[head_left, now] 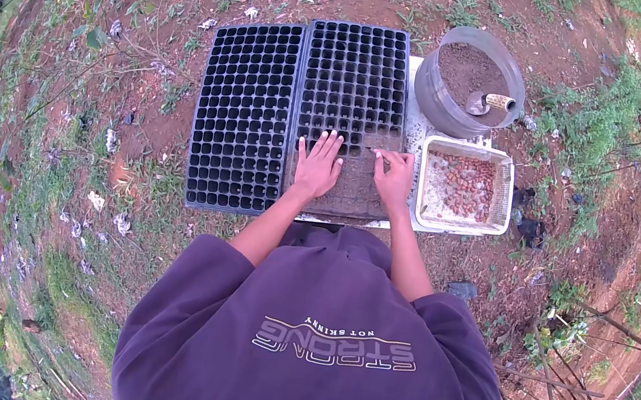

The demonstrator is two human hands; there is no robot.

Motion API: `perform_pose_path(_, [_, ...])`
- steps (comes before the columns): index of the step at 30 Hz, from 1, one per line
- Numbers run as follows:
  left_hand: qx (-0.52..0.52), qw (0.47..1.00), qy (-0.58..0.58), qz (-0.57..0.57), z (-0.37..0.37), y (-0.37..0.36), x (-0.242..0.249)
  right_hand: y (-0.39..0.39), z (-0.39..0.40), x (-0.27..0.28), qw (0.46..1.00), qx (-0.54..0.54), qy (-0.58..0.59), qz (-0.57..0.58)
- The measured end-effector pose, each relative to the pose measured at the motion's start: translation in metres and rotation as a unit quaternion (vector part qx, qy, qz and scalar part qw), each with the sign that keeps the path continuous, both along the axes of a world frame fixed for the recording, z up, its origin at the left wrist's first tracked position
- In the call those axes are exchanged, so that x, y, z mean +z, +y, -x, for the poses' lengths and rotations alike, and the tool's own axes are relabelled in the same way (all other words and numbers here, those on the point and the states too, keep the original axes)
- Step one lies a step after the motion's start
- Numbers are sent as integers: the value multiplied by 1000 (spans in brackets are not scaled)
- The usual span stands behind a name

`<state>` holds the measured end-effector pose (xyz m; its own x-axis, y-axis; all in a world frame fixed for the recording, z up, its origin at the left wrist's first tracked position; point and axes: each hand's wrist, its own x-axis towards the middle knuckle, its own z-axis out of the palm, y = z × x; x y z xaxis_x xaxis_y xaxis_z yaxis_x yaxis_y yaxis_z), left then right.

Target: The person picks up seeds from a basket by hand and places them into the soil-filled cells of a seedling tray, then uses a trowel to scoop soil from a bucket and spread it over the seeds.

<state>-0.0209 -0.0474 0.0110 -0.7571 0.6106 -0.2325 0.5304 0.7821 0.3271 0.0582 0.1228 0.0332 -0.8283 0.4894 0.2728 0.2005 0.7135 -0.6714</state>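
My left hand (318, 165) lies with fingers spread over the black seedling tray (358, 70), its fingertips at the line between bare cells and soil. The tray's near part is covered with dark soil (353, 189), while most of its far cells show as dark hollows. My right hand (394, 179) is at the tray's right side with thumb and forefinger pinched together just above the soil; whatever sits between them is too small to make out. To its right stands a white basket (460, 225) holding many reddish-brown seeds (472, 188).
A second black seedling tray (243, 118) with hollow cells adjoins on the left. Behind the basket, a round tub (442, 106) contains soil and a scoop with a light handle (499, 102). A white board (415, 135) lies underneath. Dry twigs (580, 383) rise at the lower right.
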Motion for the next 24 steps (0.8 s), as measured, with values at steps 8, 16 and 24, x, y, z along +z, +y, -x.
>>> perform_pose_path(8, [-2, 1000, 9, 0, 0, -1, -3, -1, -2, -5, 1000, 21, -3, -13])
perform_pose_path(16, [-5, 1000, 24, -12, 0, -1, -5, 1, -2, 0, 1000, 13, 12, -4])
perform_pose_path(24, [-8, 1000, 27, -4, 0, -2, -4, 2, 1, -2, 1000, 9, -27, 5])
